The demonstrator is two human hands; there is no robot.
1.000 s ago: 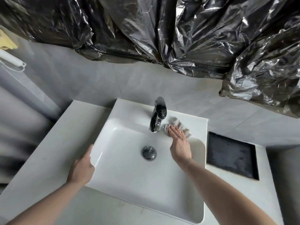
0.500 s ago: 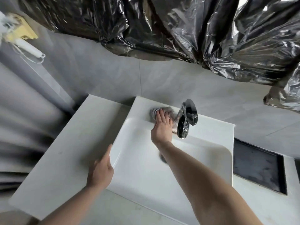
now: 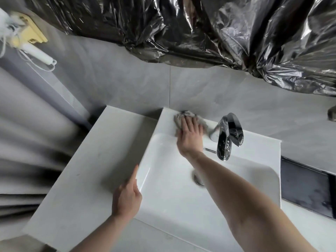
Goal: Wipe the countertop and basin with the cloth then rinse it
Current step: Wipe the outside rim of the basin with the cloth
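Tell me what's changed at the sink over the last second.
The right hand slid the grey cloth along the basin's back ledge, from the faucet's right side to its left, near the back left corner. It stays pressed flat on the cloth; the left hand stays on the basin's left rim.

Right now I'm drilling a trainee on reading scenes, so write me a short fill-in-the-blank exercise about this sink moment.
1. The right hand presses a grey ____ onto the back ledge of the basin.
2. That spot lies to the ____ of the tap, as the camera sees it.
3. The left hand rests on the basin's ____ edge.
4. No ____ runs from the tap.

Missing words: cloth; left; left; water
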